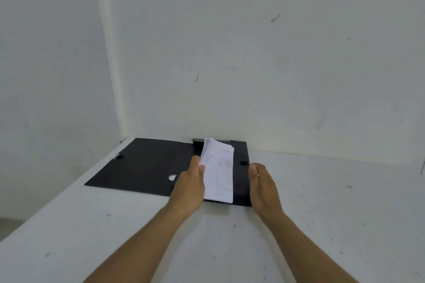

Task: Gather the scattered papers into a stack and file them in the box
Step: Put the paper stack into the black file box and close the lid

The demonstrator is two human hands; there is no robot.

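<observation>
A black box file (pixel 142 165) lies opened flat on the white table, its lid spread to the left with a round finger hole in it. A stack of white printed papers (pixel 218 172) stands tilted on its long edge inside the right half of the box. My left hand (pixel 189 187) grips the stack's left side, thumb on its face. My right hand (pixel 264 187) hovers just right of the box's right wall, fingers together and extended, holding nothing and apart from the papers.
The white table (pixel 322 202) sits in a corner, with white walls directly behind the box and to the left. The table's left edge runs diagonally at the lower left.
</observation>
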